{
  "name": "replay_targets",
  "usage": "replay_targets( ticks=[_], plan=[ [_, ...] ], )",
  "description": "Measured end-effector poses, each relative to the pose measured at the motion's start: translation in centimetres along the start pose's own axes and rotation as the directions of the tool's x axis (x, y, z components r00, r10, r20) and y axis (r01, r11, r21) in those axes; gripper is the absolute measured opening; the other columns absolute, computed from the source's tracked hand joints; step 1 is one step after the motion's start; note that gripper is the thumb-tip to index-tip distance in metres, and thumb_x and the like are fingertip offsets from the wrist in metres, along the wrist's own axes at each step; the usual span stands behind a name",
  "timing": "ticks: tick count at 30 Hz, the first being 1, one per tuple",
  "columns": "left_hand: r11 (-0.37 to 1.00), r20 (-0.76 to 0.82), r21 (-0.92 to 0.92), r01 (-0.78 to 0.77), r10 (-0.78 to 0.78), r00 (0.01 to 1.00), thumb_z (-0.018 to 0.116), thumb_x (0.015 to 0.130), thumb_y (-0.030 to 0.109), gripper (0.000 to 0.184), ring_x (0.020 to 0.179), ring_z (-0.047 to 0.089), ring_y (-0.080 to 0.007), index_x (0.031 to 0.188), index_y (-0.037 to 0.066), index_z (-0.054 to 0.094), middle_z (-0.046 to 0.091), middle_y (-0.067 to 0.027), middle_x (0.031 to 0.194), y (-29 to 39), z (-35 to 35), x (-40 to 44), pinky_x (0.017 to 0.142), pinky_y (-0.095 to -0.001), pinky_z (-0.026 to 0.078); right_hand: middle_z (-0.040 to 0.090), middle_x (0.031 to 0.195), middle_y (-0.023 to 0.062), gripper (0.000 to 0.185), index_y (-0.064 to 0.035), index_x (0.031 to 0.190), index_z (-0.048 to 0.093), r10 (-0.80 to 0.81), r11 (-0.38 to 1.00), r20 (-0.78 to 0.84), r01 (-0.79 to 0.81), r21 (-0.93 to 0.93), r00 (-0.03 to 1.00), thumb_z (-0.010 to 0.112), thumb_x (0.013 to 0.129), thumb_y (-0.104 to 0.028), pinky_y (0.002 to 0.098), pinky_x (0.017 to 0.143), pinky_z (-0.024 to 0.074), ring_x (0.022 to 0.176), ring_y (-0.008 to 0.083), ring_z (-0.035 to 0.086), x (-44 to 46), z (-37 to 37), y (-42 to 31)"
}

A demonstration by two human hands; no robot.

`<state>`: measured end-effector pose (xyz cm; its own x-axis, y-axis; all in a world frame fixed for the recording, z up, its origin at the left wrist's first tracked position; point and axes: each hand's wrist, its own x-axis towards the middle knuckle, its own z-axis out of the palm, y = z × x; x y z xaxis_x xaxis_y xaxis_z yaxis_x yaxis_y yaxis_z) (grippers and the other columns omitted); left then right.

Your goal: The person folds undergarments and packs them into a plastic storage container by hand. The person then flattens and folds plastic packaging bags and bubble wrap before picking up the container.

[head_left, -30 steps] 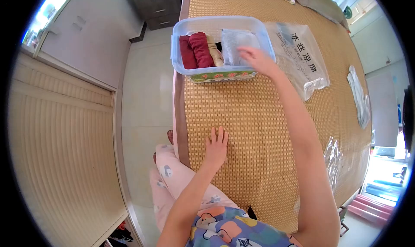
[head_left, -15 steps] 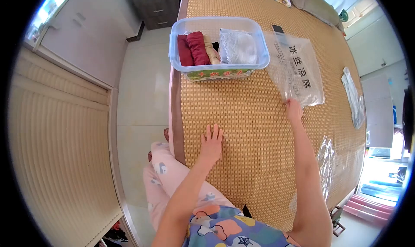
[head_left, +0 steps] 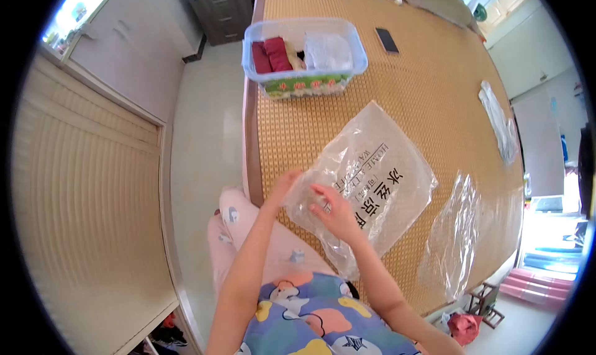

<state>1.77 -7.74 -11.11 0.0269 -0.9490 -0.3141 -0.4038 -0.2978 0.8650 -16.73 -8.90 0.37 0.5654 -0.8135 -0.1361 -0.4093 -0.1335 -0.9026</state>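
A clear plastic bag (head_left: 403, 162) with black Chinese and English lettering lies slanted over the woven mat, in front of my body. My left hand (head_left: 282, 192) grips its left corner, with the fingertips partly hidden by the plastic. On top of the bag, close to that corner, my right hand (head_left: 338, 215) has its thumb and fingers apart against the film. Farther back stands a translucent plastic box (head_left: 298, 82) holding rolled dark red cloths (head_left: 277, 54), a beige one and folded white lacy cloth (head_left: 329, 51).
The woven mat (head_left: 310, 125) covers the bed. A dark phone (head_left: 387, 40) lies right of the box. Crumpled clear plastic (head_left: 456, 237) and a white bundle (head_left: 496, 119) are along the right side. A drawer cabinet (head_left: 223, 13) stands beyond the floor strip at left.
The lettered bag has come from beside the box toward me and turned, uncovering the phone. My left hand has moved from the mat to its corner; my right hand has moved left.
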Motion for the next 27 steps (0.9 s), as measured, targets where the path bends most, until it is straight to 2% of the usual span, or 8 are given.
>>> replay_targets(
  ticks=[1,4,7,10,16,22,25,27],
  plan=[
    [0.992,-0.001,0.110,0.058,-0.058,0.998,0.047,0.090,0.036,0.045,0.118,0.047,-0.0324,0.124,0.006,0.051,0.049,-0.0175,0.129,1.9,-1.1,-2.1,0.097,-0.0395,0.038,0.057,0.115,0.0129,0.036,-0.0070,0.113,0.058,-0.006,0.995,-0.036,0.002,-0.097,0.999,0.065,0.078,-0.014,0.0354,0.090,0.0439,0.105,0.0284,0.055,-1.2,0.0,0.5],
    [0.534,-0.005,-0.809,0.244,-0.422,0.907,0.049,0.089,0.036,0.048,0.107,0.054,-0.0277,0.124,0.002,0.049,0.056,-0.0166,0.119,1.1,-1.6,-5.4,0.088,-0.0356,0.043,0.054,0.121,0.0139,0.040,-0.0083,0.114,0.058,-0.014,0.953,-0.070,-0.008,-0.302,0.997,0.066,0.075,-0.013,0.0388,0.097,0.0391,0.116,0.0323,0.047,-3.9,-2.2,4.1],
    [0.597,0.005,-0.757,0.265,-0.400,0.916,0.052,0.088,0.035,0.053,0.106,0.055,-0.0214,0.127,0.001,0.045,0.054,-0.0126,0.122,3.1,-1.8,-6.8,0.089,-0.0306,0.042,0.045,0.132,0.0131,0.045,-0.0100,0.119,0.056,0.043,0.901,-0.091,-0.078,-0.426,0.995,0.066,0.075,-0.014,0.0408,0.101,0.0342,0.124,0.0322,0.039,-5.3,-2.4,5.7],
    [0.989,-0.259,-0.117,0.090,-0.117,0.959,0.058,0.086,0.028,0.041,0.090,0.059,-0.0171,0.116,0.000,0.054,0.063,-0.0101,0.103,-0.1,0.7,-6.0,0.077,-0.0315,0.046,0.033,0.142,0.0111,0.053,-0.0139,0.125,0.051,0.047,0.854,-0.078,-0.081,-0.514,0.996,0.067,0.075,-0.014,0.0483,0.105,0.0278,0.132,0.0309,0.027,-6.1,-1.5,6.5],
    [0.865,-0.326,-0.485,0.130,-0.316,0.891,0.067,0.080,0.018,0.025,0.066,0.059,-0.0119,0.096,0.000,0.065,0.064,-0.0038,0.076,0.0,-1.3,-5.6,0.059,-0.0258,0.046,0.024,0.148,0.0061,0.066,-0.0201,0.134,0.043,0.291,0.732,-0.099,-0.288,-0.617,0.952,0.069,0.073,-0.020,0.0551,0.102,0.0271,0.136,0.0287,0.022,-8.1,-2.1,9.2],
    [0.829,-0.250,-0.505,0.241,-0.408,0.878,0.065,0.081,0.013,0.019,0.062,0.054,-0.0076,0.097,0.002,0.065,0.063,-0.0028,0.075,1.0,-1.3,-6.4,0.055,-0.0243,0.044,0.033,0.142,0.0135,0.053,-0.0113,0.129,0.046,0.366,0.760,-0.006,-0.303,-0.575,0.931,0.062,0.078,-0.014,0.0463,0.102,0.0327,0.130,0.0302,0.032,-6.8,-3.6,8.6],
    [0.943,-0.296,-0.290,0.166,-0.253,0.921,0.064,0.081,0.012,0.017,0.062,0.056,-0.0113,0.097,0.005,0.066,0.061,-0.0038,0.076,4.2,-1.2,-8.1,0.056,-0.0253,0.044,0.037,0.138,0.0153,0.043,-0.0051,0.124,0.047,0.301,0.844,0.065,-0.234,-0.483,0.951,0.053,0.081,-0.006,0.0410,0.099,0.0374,0.125,0.0325,0.038,-3.3,-4.7,7.8],
    [0.992,-0.399,0.079,-0.100,0.124,0.908,0.063,0.078,0.006,0.017,0.067,0.058,-0.0177,0.095,0.006,0.067,0.059,-0.0057,0.077,7.7,-0.9,-10.1,0.058,-0.0279,0.047,0.043,0.133,0.0140,0.038,-0.0036,0.120,0.049,-0.083,0.860,-0.082,0.029,-0.510,0.993,0.047,0.082,0.000,0.0408,0.099,0.0371,0.123,0.0317,0.040,-0.4,-4.9,3.7]
  ],
)
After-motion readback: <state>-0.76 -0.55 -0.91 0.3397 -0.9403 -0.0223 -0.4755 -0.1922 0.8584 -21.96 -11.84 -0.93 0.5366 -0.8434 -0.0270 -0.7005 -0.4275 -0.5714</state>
